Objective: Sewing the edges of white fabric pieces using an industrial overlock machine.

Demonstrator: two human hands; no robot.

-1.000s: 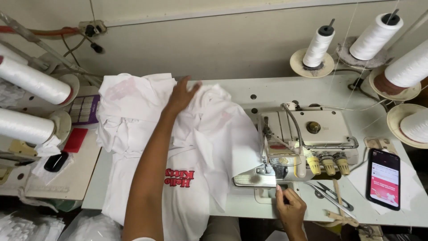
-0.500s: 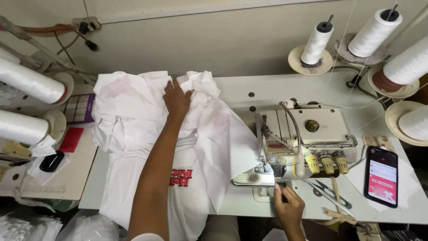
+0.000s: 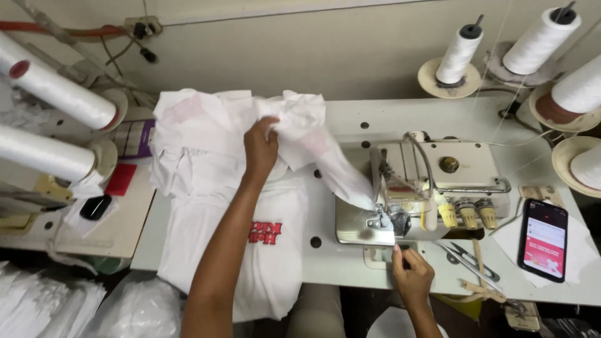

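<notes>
My left hand grips a bunched fold of white fabric and lifts it off the stack of white garments. One end of that fabric runs down to the presser foot of the sewing machine. Under my forearm lies a white shirt with a red print, hanging over the table's front edge. My right hand rests at the front of the table, just below the machine's plate, fingers curled with nothing visibly in them.
White thread cones stand at the back right, and large white rolls at the left. A phone with a red screen lies on paper at the right; thread snips lie beside it. A side table holds small items.
My left hand has closed on the white fabric and pulled it up and back toward me; before, it lay flat and reached farther over the stack. My right hand has stayed put.
</notes>
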